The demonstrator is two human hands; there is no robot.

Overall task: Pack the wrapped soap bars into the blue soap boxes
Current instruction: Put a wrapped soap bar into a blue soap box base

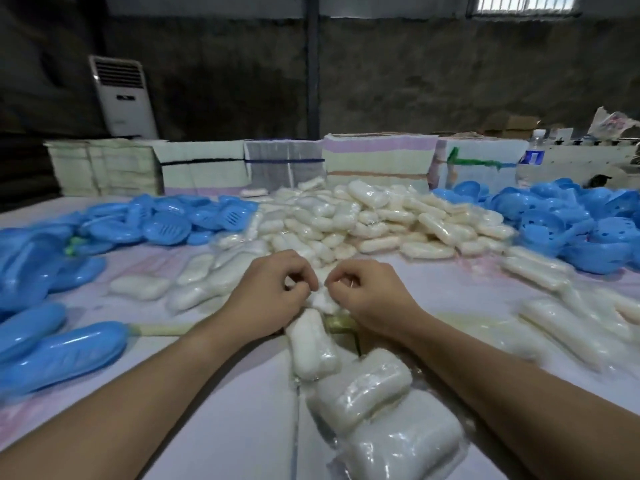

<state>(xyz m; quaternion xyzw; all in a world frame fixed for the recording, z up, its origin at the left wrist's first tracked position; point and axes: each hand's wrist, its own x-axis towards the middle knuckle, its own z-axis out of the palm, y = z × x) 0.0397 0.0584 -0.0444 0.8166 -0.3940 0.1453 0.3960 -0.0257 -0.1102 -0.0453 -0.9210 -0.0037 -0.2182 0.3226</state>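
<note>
Both hands at table centre, close together. Left hand (268, 292) and right hand (372, 294) each have fingers curled, pinching the far end of a white soap bar in clear plastic wrap (320, 299), one hand on each side of it. A string of further wrapped white bars (313, 344) runs from that bar toward the viewer between the forearms; whether they are joined by the wrap cannot be told.

Surroundings: large heap of wrapped white soap bars (367, 216) just beyond the hands, with looser bars spread to the left (138, 287) and right (568, 320). Closed glossy blue plastic soap boxes (65, 351) lie at near left, well apart from the hands. More blue box parts piled at far left (166, 226) and far right (568, 223), some perforated. Pale cloth-covered table (242, 427).

Along the far edge: bundled stacks of flat pale cardboard (207, 168), a clear water bottle with a blue label (533, 157), and a white standing air conditioner (123, 98) behind.
</note>
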